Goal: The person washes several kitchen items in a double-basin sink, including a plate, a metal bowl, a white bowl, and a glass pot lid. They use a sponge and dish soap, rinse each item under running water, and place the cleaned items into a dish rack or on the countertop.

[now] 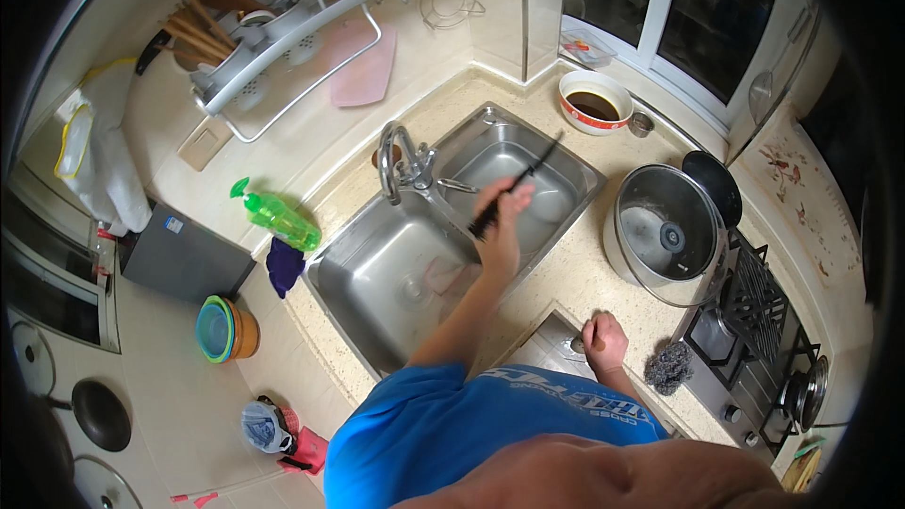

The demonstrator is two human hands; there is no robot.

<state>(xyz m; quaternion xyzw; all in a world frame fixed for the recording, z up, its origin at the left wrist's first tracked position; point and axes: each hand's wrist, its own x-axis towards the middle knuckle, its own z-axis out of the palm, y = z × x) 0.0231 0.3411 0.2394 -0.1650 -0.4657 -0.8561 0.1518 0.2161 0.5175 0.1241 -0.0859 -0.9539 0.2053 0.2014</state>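
My left hand [503, 215] grips a long, thin black brush [532, 171] over the divider and right basin of a stainless steel double sink [396, 226]. The brush's bristly part lies by the palm; its thin end points up and right. Below the curved metal faucet [399, 159], a pale reddish, see-through item lies in the left basin. My right hand [604, 343], fingers curled, is low over the edge of a rectangular opening in the counter. A small dark round thing shows beside its fingers; whether it is held is unclear.
At right stand a pot with a glass lid [672, 205], a gas stove [749, 332] and a steel wool scrubber [669, 367]. A bowl of dark liquid [596, 102] sits behind the sink. Left are a green pump bottle [279, 219] and a purple cloth [285, 267].
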